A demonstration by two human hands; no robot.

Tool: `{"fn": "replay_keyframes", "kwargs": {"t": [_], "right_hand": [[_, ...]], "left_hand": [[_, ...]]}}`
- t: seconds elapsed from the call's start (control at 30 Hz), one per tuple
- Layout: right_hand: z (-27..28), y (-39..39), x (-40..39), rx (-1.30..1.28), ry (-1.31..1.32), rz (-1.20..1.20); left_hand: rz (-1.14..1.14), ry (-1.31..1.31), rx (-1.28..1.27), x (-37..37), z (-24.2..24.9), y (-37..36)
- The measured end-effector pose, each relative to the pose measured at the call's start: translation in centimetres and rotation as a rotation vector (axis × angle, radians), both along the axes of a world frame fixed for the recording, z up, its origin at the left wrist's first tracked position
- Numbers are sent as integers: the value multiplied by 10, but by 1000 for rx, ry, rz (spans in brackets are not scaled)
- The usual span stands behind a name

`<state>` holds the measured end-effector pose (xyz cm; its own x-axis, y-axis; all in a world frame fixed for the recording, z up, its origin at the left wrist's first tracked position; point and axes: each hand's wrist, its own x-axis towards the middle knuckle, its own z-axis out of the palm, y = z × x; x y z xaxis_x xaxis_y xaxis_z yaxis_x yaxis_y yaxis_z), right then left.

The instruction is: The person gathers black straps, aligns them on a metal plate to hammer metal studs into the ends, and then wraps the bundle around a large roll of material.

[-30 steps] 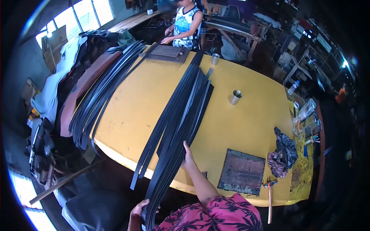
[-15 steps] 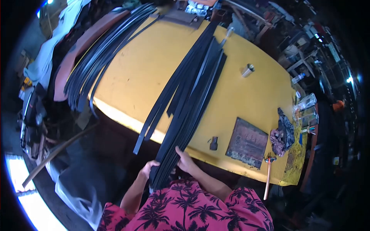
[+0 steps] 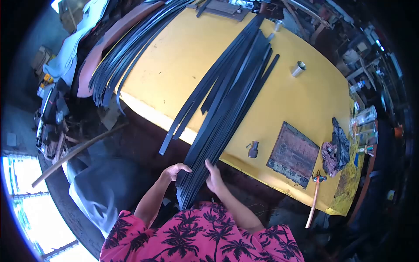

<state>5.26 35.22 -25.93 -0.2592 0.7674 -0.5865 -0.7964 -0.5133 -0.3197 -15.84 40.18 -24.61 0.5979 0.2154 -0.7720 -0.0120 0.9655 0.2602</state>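
A bundle of long, flat black strips [image 3: 218, 118] runs across the yellow table and past its near edge toward my body. My left hand [image 3: 176, 171] grips the bundle's left side near its close end. On the opposite side, my right hand [image 3: 213, 175] presses against the strips with the thumb on top. The fingers beneath the bundle are hidden. Several strips fan out loosely on the left, and one sticks out at the far right. The strip ends nearest me lie just above my pink shirt.
The yellow table [image 3: 152, 78] carries a second pile of black strips [image 3: 126, 48] at far left. To the right are a metal cup [image 3: 299, 69], a small dark bottle-shaped object [image 3: 253, 149], a stained flat board [image 3: 293, 153], a hammer [image 3: 315, 196] and a crumpled dark cloth [image 3: 335, 148].
The view has shifted, so the table and its contents appear further right and slightly higher. Both hands still hold the bundle, and one strip now splays out at its far right side.
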Motion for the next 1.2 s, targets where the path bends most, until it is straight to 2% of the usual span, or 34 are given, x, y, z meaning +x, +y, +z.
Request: {"fn": "replay_keyframes", "kwargs": {"t": [0.03, 0.07, 0.1, 0.17, 0.23, 0.33, 0.43, 0.53, 0.6, 0.67, 0.77, 0.83, 0.93, 1.0, 1.03, 1.07, 1.2], "right_hand": [[-1, -17, -1, 19, 71, 29], [-2, -39, -6, -14, 65, 98], [-1, -60, -11, -48, 58, 161], [26, -89, -12, 58, -92, 463], [-22, -118, -40, 220, -92, 526], [-5, -114, -33, 196, -157, 553], [-5, -114, -37, 270, -144, 446], [-28, -105, -34, 271, -91, 483], [-31, -90, -23, 226, -73, 457], [-7, -61, 2, 193, -100, 440], [-7, -28, 32, 200, -144, 509], [-6, -16, 49, 175, -212, 486], [-13, -10, 64, 208, -207, 393], [-12, 3, 69, 161, -235, 329], [-16, -1, 67, 101, -232, 296], [-26, -6, 68, 64, -234, 229], [-21, -1, 61, 41, -332, 75]], "left_hand": [[-7, -1, -31, 3, 5, 3], [-8, 0, 11, 0, -12, 0], [6, -44, 58, 6, -1, 0], [5, -13, 51, 3, -11, -1], [18, 0, 57, 0, -24, -5], [56, 92, 88, 0, -23, -9], [92, 187, 93, 9, -7, -11], [56, 220, 112, 14, 9, -9], [46, 183, 124, 13, 8, -8], [46, 139, 127, 14, 1, -6], [20, 135, 78, 24, 1, -6], [41, 117, 84, 33, -18, -10], [63, 48, 19, 43, -33, -13], [101, 18, 119, 53, -14, -11], [41, -43, 166, 51, -11, -5], [19, 56, 152, 47, -13, 0], [1, 65, 250, 46, -3, 13]]}}
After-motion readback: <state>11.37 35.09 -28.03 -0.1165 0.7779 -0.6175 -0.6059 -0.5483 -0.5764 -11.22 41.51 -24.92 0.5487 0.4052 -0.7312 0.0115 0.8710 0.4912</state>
